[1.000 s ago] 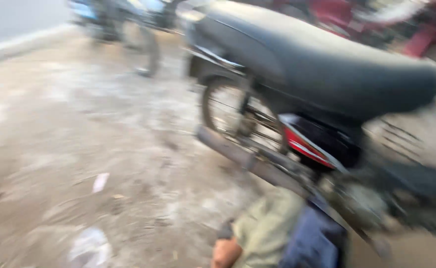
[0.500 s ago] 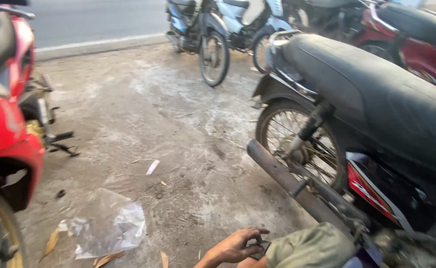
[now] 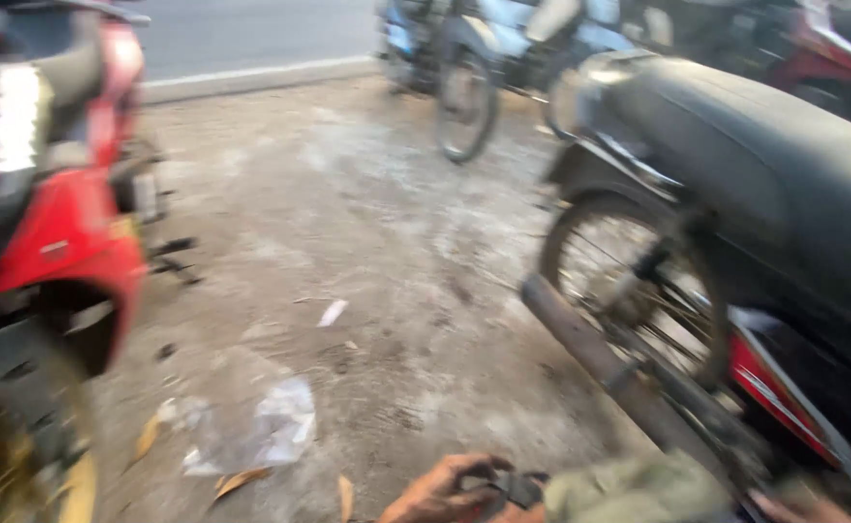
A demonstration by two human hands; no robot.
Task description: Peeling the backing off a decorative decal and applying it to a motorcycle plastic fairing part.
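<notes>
Left hand (image 3: 445, 492) low over ground (image 3: 367, 242), fingers curled round small black part (image 3: 508, 484); right hand (image 3: 798, 506) blurred, grip unclear.

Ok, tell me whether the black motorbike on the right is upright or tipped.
Upright: the black motorbike stands on its rear wheel.

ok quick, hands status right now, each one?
Left hand: fingers curled on a small dark object, too blurred to identify.
Right hand: only a sliver at the frame's bottom edge; cannot be told.
</notes>
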